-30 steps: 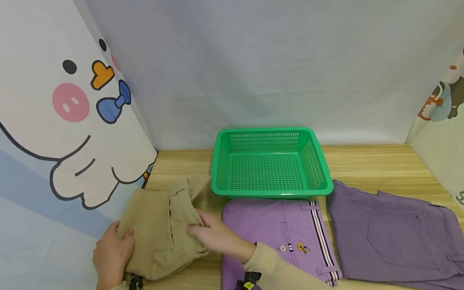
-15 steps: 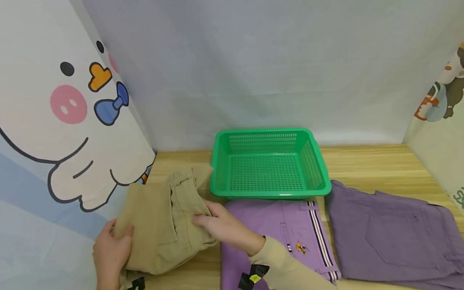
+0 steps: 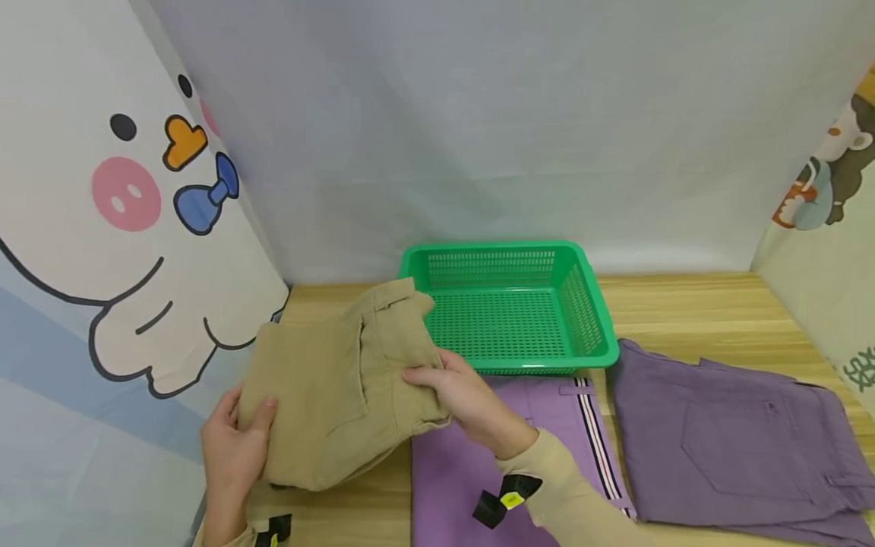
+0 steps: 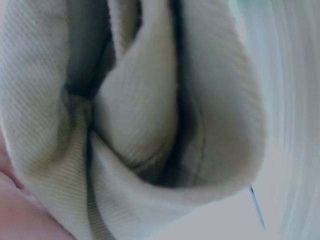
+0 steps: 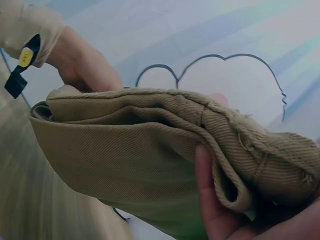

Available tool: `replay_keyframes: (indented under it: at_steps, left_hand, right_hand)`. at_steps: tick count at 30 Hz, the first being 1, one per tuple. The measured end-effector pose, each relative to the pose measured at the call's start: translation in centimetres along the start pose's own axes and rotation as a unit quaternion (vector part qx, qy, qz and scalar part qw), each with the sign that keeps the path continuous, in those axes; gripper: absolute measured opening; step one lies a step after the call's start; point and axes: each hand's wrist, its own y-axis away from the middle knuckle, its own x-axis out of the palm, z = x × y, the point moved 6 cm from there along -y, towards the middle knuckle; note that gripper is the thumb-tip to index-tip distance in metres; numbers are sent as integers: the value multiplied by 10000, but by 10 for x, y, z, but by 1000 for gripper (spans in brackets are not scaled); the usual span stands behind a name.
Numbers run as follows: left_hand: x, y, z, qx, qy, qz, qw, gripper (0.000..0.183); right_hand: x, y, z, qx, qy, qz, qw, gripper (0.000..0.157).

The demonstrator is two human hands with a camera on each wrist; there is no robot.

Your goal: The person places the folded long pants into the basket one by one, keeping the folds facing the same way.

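Observation:
Folded khaki trousers (image 3: 321, 387) are held up between both hands, over the left part of the table. My left hand (image 3: 235, 448) grips their left edge, thumb on top. At the waistband side, my right hand (image 3: 468, 391) pinches the layers, its thumb on the upper face. The trousers' far corner overlaps the left rim of the green basket (image 3: 604, 342) in the head view. Seen from the right wrist, the folded khaki layers (image 5: 125, 155) are stacked, with fingers underneath. The left wrist view shows the rolled fold of khaki cloth (image 4: 140, 110) close up.
Light purple trousers (image 3: 451, 479) with a striped waistband lie folded in front of the basket, partly under my right arm. Darker purple trousers (image 3: 738, 441) lie folded at the right. The wooden table (image 3: 683, 304) ends at a pale back curtain (image 3: 519, 137); a cartoon-printed curtain (image 3: 55, 251) borders the left.
Both hands have lifted the khaki trousers and carried them right and away from me, toward the basket. The basket and both purple pairs stay where they were.

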Motion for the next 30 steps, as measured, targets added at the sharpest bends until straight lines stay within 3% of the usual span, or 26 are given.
replay_keyframes:
  at_steps: [5,9,15,21,30]
  left_hand:
    - [13,2,-15,87,145,310,9994,53]
    - [26,5,-33,492,13,788,9957,58]
    - [42,6,-64,1112,17,1187,9867,55]
    - [59,4,-85,1030,155,1802,9781,61]
    - [81,-7,-108,1324,423,1899,9719,57]
  right_hand:
    - [-21,6,10,105,-259,-282,9992,38]
    - [-38,14,16,153,-511,-604,9967,35]
    - [-63,24,24,95,-940,-780,9925,33]
    - [-89,34,31,18,-1195,-984,9879,23]
    - [-120,43,41,-148,-1014,-1195,9875,16]
